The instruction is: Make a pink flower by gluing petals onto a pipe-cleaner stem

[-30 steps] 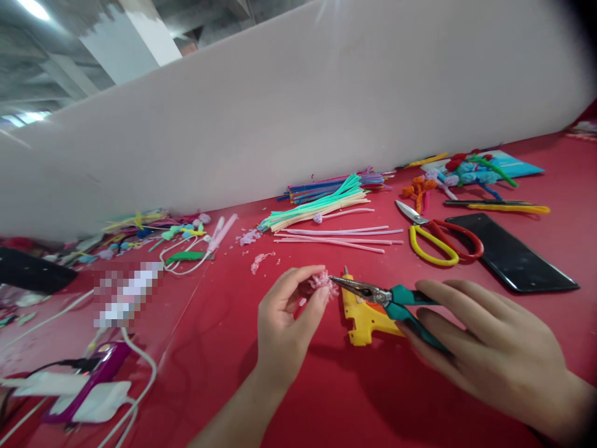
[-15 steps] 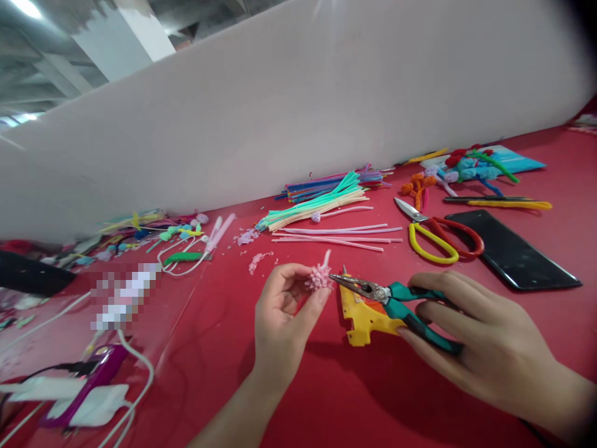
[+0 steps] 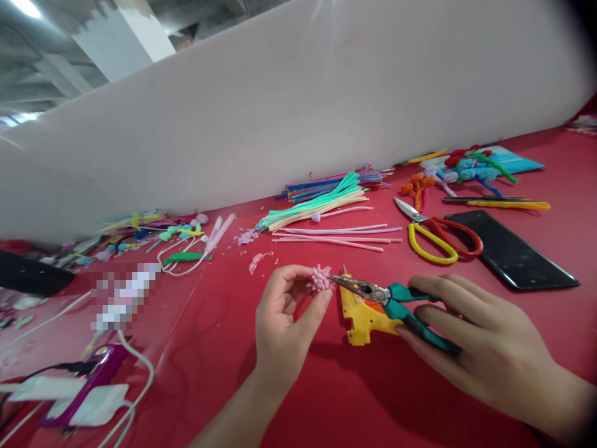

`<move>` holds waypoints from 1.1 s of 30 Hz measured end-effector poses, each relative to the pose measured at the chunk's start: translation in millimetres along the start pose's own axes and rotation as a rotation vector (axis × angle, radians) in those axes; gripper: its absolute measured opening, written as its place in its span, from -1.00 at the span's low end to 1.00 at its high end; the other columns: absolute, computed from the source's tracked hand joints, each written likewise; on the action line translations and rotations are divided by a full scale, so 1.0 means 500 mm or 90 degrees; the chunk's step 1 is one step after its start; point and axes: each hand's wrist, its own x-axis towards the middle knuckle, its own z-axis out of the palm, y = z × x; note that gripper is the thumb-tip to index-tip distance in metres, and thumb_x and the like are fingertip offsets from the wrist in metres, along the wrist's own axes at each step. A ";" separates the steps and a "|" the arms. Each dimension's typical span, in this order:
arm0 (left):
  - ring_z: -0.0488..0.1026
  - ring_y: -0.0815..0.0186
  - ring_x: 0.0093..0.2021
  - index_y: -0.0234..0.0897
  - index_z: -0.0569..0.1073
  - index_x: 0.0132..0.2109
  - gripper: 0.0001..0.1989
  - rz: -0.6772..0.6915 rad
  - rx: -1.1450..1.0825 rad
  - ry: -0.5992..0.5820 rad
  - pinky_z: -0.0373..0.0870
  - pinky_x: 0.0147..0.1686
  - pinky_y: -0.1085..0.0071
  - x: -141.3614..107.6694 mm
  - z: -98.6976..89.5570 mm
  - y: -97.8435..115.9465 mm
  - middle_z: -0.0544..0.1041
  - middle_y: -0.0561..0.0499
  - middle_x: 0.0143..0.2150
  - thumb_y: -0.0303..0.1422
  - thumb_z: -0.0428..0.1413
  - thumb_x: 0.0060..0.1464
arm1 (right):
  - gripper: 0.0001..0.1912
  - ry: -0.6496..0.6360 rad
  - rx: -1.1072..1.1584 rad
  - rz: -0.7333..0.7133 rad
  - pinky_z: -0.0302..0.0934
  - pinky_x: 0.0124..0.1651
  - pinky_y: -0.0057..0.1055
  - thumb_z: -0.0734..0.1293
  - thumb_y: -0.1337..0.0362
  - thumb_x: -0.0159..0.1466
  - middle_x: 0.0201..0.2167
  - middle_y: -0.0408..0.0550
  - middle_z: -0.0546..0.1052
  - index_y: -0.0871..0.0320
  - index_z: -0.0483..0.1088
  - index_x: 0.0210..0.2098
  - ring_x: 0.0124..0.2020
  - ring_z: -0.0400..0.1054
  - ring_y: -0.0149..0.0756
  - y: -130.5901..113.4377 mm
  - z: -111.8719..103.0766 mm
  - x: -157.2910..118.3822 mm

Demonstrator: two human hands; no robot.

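Between the thumb and fingers of my left hand (image 3: 286,323) is a small spiky pink pipe-cleaner ball (image 3: 320,279). My right hand (image 3: 485,342) is closed round the green handles of a pair of needle-nose pliers (image 3: 389,298). The tips of the pliers meet the right side of the pink ball; whether they pinch a strand is too small to tell. Beneath the pliers lies a yellow hot glue gun (image 3: 359,323), partly hidden by them. Beyond my hands, several loose pink pipe cleaners (image 3: 336,239) lie on the red table (image 3: 224,373).
Scissors (image 3: 433,233) with red and yellow handles lie beside a black phone (image 3: 513,249) on the right. Bundled pipe cleaners (image 3: 321,199) rest along the pale partition (image 3: 298,106). A white cable (image 3: 144,354) and a purple tool (image 3: 88,386) are at the left.
The pink ball has turned in my left fingers: the strand that stuck up from its top no longer shows. Both hands and the pliers stay almost where they were.
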 end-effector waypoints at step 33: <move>0.50 0.41 -0.29 -0.26 0.48 -0.15 -0.78 -0.144 -0.177 -0.009 0.44 -0.20 0.52 0.014 0.000 0.000 0.53 0.05 -0.31 -0.41 0.23 0.00 | -0.88 0.003 -0.009 0.017 0.28 -0.36 -0.27 0.25 0.31 0.27 -0.22 0.12 0.41 0.16 0.32 -0.41 -0.32 0.39 -0.19 -0.002 -0.001 0.007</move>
